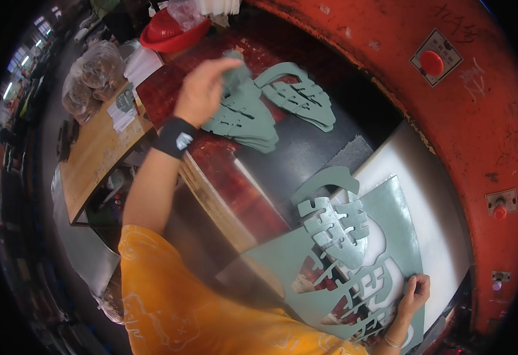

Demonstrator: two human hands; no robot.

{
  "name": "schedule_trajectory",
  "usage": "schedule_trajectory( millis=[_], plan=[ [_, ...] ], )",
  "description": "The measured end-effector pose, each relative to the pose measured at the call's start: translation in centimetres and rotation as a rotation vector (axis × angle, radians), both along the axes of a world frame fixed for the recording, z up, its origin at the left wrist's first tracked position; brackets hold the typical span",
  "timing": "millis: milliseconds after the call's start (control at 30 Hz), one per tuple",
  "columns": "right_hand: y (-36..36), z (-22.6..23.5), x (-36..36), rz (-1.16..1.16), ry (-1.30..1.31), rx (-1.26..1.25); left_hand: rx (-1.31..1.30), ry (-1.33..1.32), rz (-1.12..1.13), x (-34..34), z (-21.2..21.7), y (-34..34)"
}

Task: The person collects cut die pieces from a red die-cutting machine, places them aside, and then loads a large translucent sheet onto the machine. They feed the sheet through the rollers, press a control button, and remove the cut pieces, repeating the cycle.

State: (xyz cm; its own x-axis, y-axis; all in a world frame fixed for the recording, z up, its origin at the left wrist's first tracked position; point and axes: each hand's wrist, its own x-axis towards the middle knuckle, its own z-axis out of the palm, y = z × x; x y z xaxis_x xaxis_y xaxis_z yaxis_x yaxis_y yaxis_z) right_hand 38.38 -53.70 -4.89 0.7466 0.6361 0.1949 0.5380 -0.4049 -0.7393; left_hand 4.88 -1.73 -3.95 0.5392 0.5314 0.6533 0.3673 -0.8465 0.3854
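Observation:
My left hand (201,90), with a black wristband, reaches out over a stack of grey-green cut pieces (244,115) on the dark red bench and grips the top piece at its upper edge. A second stack of the same slotted shapes (300,94) lies just to its right. My right hand (414,296) presses its fingers on the right edge of a grey-green sheet (401,210) with shapes punched out of it. A cut slotted piece (337,228) lies loose on that sheet, over the white cutting board (430,195).
A big red machine frame (460,118) with a red push button (431,62) arches over the board. A red basket (167,32) and plastic bags (90,74) stand at the back left by a wooden table (96,157).

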Motion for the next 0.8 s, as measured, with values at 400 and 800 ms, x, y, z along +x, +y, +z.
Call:
schedule_trajectory(
  millis=[400, 800],
  plan=[
    [0.0, -0.2, -0.1, -0.008, -0.02, -0.016, 0.301, 0.012, 0.281, -3.5, 1.8, 1.2],
    [0.1, 0.0, -0.3, 0.007, -0.041, -0.01, -0.223, -0.18, 0.149, -3.2, -0.6, -1.3]
  ],
)
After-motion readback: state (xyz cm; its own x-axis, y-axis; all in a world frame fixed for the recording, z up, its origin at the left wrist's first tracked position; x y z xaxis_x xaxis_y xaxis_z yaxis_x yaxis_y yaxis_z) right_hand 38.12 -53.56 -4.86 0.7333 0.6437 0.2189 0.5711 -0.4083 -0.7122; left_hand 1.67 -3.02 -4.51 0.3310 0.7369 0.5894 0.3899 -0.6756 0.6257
